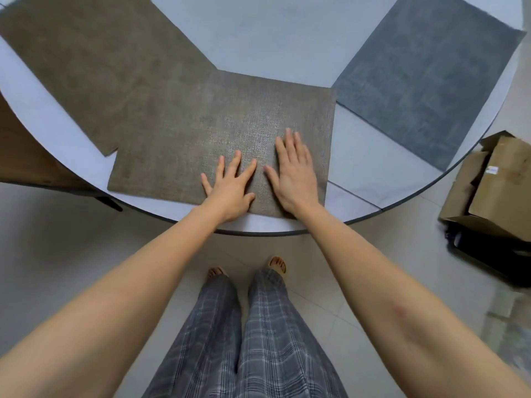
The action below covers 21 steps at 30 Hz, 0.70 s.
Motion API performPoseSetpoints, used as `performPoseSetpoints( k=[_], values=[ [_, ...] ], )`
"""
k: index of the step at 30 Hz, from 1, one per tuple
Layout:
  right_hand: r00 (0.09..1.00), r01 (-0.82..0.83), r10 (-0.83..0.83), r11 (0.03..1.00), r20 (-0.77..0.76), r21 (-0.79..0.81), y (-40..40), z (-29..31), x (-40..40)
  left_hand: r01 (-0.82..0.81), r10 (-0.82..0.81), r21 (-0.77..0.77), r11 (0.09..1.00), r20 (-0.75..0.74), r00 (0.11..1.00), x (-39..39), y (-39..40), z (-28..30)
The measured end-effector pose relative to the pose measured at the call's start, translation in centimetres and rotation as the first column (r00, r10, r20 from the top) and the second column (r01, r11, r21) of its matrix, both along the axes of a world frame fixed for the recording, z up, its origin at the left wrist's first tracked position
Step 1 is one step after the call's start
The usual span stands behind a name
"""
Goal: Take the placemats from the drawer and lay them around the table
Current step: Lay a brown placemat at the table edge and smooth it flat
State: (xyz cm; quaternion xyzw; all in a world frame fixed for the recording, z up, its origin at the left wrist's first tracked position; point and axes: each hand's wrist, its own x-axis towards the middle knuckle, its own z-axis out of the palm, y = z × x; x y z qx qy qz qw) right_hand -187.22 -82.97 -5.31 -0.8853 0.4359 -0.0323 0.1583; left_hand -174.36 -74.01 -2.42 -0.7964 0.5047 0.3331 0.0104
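Brown woven placemat (201, 133) lies at the centre of the frame on the round pale table (258, 33), its near edge close to the table's rim. A second brown placemat (94, 64) lies in the upper left, its lower corner overlapped by the central one. A grey-blue placemat (425, 90) lies in the upper right, close to the central mat but apart from it.

Three mats are thus already out and on the table, so the task looks well advanced. The drawer is not in view, and whether more mats remain cannot be told. The central mat sits partly over its neighbour, so it probably needs shifting or squaring.

Both arms reach forward from the bottom of the frame. The left hand (230, 188) rests palm down on the near right part of the central mat, fingers spread and straight, gripping nothing. The right hand (293, 176) lies flat just beside it, fingers together and extended, pressing the mat and not holding it. Thumbs nearly meet between them.

At the right edge of the frame, on the floor, sits a torn cardboard box (494, 182).
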Motion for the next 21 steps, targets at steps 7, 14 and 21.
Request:
performPoseSetpoints(
  k=[7, 14, 21],
  values=[
    [0.987, -0.064, 0.064, 0.998, -0.145, 0.003, 1.8, -1.4, -4.6, 0.032, -0.032, 0.01, 0.999, 0.06, 0.998, 0.1, -0.1, 0.8],
    [0.997, 0.013, -0.016, 0.999, -0.069, -0.037, -0.1, 2.0, -6.0, 0.11, -0.071, -0.137, 0.984, 0.262, 0.963, 2.5, -4.2, 2.7],
    [0.999, -0.028, 0.027, 0.999, -0.035, -0.02, -9.2, 0.5, 2.7, -0.064, 0.079, -0.109, 0.992, 0.132, 0.988, 4.1, -11.0, -1.1]
  ],
)
